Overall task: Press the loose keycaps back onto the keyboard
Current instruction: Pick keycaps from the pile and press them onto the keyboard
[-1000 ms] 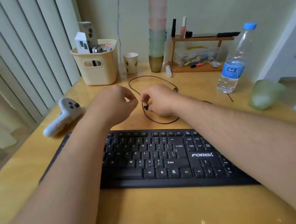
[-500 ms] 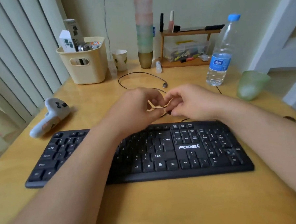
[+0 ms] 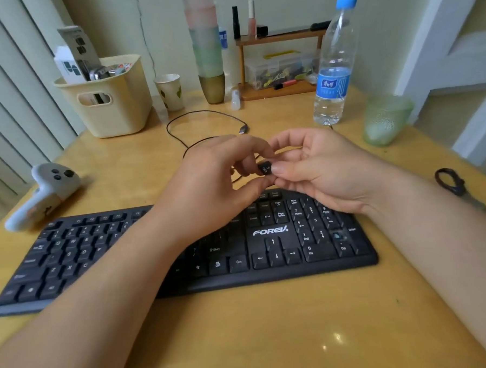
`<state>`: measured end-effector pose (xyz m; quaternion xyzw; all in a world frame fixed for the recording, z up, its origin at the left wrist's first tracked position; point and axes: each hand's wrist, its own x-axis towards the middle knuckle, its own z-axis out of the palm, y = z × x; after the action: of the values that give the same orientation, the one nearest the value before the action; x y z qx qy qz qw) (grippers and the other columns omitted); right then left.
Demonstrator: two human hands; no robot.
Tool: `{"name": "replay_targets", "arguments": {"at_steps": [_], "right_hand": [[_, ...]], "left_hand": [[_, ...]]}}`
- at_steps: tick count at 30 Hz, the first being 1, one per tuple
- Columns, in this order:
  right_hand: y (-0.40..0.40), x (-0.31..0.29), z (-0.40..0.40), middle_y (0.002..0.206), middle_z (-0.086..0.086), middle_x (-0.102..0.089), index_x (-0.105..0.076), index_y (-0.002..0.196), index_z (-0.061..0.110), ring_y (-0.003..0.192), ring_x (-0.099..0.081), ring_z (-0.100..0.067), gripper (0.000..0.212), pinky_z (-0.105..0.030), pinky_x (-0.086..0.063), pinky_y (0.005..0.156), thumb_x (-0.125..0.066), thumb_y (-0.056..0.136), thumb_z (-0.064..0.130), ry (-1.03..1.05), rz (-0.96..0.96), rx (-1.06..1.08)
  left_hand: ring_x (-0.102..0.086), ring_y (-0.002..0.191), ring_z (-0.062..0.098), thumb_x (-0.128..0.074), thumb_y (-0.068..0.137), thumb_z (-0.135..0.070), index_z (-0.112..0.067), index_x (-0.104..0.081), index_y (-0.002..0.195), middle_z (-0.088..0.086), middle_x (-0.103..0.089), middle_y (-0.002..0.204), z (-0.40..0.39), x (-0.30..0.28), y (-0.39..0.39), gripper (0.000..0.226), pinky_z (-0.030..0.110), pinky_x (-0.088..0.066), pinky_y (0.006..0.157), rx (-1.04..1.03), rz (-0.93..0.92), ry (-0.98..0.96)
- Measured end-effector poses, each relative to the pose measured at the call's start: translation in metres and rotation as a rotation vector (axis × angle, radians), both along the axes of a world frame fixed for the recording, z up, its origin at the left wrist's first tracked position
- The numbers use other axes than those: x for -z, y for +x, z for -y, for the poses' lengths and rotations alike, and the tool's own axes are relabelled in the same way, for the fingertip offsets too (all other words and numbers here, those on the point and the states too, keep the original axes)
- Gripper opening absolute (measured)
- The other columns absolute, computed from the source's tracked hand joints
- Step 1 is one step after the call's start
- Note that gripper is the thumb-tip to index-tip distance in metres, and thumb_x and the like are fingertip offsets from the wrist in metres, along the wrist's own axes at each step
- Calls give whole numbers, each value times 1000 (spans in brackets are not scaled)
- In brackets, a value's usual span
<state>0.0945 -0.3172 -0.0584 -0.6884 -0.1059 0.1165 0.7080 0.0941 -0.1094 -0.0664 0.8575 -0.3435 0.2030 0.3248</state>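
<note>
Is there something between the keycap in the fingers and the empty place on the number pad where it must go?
Nothing visible: the keycap is above the keyboard, and the open socket is uncovered.

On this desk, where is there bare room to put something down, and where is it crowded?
Free: the desk strip in front of the keyboard, between the forearms, and a smaller patch between the controller and the basket. Crowded: the back edge, with cups, shelf, water bottle and the cable loop.

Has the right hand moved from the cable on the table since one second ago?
Yes. The right hand has come toward the person, off the cable, and now holds a keycap above the keyboard.
</note>
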Motion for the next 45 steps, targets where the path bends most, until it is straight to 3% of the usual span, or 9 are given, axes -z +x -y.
{"name": "replay_targets", "arguments": {"at_steps": [5,16,19,25,29,33,37,40,45], "right_hand": [[5,0,6,96,-19,-73,-65,114,8,84,-68,-20,27,-25,-57,76,-60,94,-9,113,-106,-46],[3,-2,6,85,-11,-74,-68,106,9,77,-72,-16,19,-25,-57,74,-65,88,3,58,-74,-73],[3,0,6,82,-10,-74,-69,102,9,76,-72,-16,12,-28,-57,77,-62,95,2,13,-51,-60],[3,-1,9,87,-10,-74,-74,95,9,80,-71,-16,7,-32,-58,79,-68,94,6,-203,100,-51],[1,-4,11,82,-8,-73,-79,82,19,78,-64,-23,4,-29,-56,69,-78,78,21,-270,185,-66],[2,-1,13,74,-10,-72,-76,88,14,70,-64,-21,7,-25,-56,63,-76,87,7,-299,218,-74],[3,0,14,83,-27,-72,-75,93,11,70,-66,-21,8,-24,-56,62,-76,88,4,-350,219,-47],[4,1,17,82,-23,-74,-76,92,11,68,-67,-16,9,-25,-56,62,-76,89,3,-460,248,-13],[0,-11,28,76,-15,-75,-76,86,15,63,-66,-13,11,-35,-56,67,-76,91,5,-676,245,83]], "left_hand": [[-64,85,15,-85,84,-25,-26,-69,108,-9,-66,85,0,2,1,29,38,-54,76,-38,1,-56],[-65,84,14,-86,81,-34,-27,-72,103,-9,-66,84,0,0,0,27,35,-54,75,-46,34,-41],[-64,84,16,-87,80,-36,-27,-71,99,-10,-66,84,1,0,-2,26,36,-55,76,-46,21,-46],[-64,84,11,-89,77,-44,-28,-69,92,-13,-67,83,2,1,-3,30,26,-52,75,-59,20,-3],[-65,82,10,-87,76,-48,-27,-69,91,-13,-69,82,3,0,-5,31,24,-51,75,-41,17,10],[-64,80,10,-88,74,-46,-26,-70,91,-13,-68,81,4,0,-5,31,23,-50,73,-44,14,22],[-64,84,9,-89,74,-45,-29,-69,94,-14,-68,83,4,1,-6,32,23,-51,75,-56,-40,51],[-65,87,3,-85,80,-42,-35,-68,100,-18,-70,88,5,2,-8,27,31,-56,80,-44,-81,129],[-63,93,-1,-72,90,-39,-40,-68,106,-21,-69,94,14,1,-18,16,32,-55,84,44,-137,231]]}}
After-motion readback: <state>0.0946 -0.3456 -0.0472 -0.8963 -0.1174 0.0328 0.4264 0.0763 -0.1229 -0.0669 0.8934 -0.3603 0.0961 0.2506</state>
